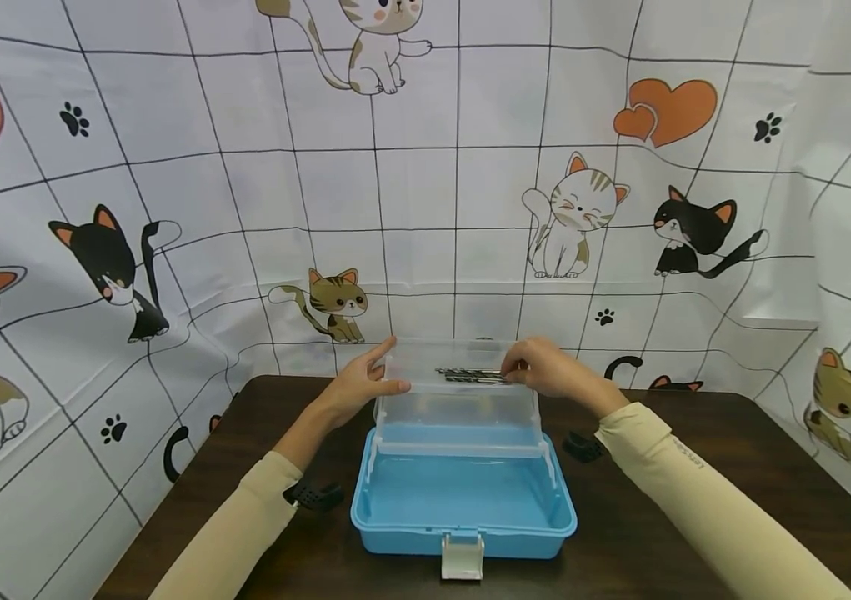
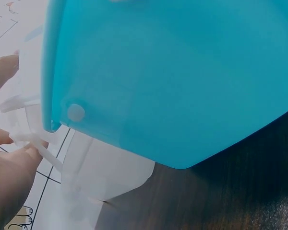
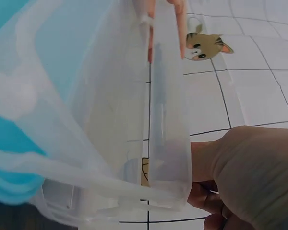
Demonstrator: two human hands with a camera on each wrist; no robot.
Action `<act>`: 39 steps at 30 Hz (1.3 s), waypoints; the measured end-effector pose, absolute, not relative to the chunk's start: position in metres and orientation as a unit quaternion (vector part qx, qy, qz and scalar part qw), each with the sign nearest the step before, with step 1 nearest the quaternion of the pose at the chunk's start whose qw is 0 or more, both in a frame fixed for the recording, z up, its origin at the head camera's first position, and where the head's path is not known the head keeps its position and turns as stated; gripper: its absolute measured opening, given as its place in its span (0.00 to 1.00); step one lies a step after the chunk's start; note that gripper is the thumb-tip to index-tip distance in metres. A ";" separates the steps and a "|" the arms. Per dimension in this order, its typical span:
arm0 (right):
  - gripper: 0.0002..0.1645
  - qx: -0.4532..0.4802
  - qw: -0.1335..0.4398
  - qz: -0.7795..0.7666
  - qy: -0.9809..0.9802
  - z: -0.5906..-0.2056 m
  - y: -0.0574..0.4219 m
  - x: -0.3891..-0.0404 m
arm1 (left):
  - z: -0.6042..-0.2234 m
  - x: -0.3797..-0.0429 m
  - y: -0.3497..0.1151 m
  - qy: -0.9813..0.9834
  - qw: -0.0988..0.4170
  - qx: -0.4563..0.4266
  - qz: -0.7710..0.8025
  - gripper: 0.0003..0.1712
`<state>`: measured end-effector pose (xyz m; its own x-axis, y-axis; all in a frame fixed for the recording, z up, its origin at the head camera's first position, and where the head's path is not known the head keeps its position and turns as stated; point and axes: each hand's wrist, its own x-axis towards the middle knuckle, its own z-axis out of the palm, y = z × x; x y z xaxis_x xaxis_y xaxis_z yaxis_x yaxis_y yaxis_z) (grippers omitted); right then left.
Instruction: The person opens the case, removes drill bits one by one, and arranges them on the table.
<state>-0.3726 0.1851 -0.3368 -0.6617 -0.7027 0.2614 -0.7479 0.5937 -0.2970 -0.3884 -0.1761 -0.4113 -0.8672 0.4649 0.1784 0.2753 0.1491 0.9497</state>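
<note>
A light-blue toolbox (image 1: 463, 492) stands with its front toward me, its white latch (image 1: 463, 557) hanging down. Above its back part, a clear plastic tray (image 1: 410, 358) is raised on hinged arms. My left hand (image 1: 353, 385) grips the left end of this tray, thumb in front and index finger up at the top edge. A few thin metal drill bits (image 1: 470, 376) lie sideways in the fingers of my right hand (image 1: 541, 367), which is at the tray's right end. In the right wrist view, part of the right hand (image 3: 213, 191) is hidden behind the translucent tray wall (image 3: 170, 120).
The dark wooden table (image 1: 695, 467) carries the box. A white sheet (image 1: 425, 192) with cats and grid lines hangs close behind it and along both sides. A black strap-like piece (image 1: 312, 497) sits by the left sleeve, another (image 1: 583, 447) by the right.
</note>
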 end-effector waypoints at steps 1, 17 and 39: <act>0.04 0.406 0.059 0.197 -0.891 -0.338 0.186 -0.373 | -0.412 -0.389 -0.176 0.753 0.078 0.245 0.605 0.61; 0.03 0.361 0.058 0.214 -0.906 -0.338 0.179 -0.371 | -0.411 -0.388 -0.177 0.756 0.072 0.241 0.605 0.60; 0.13 0.264 0.113 0.377 -0.881 -0.363 0.200 -0.360 | -0.414 -0.386 -0.177 0.755 0.082 0.236 0.606 0.60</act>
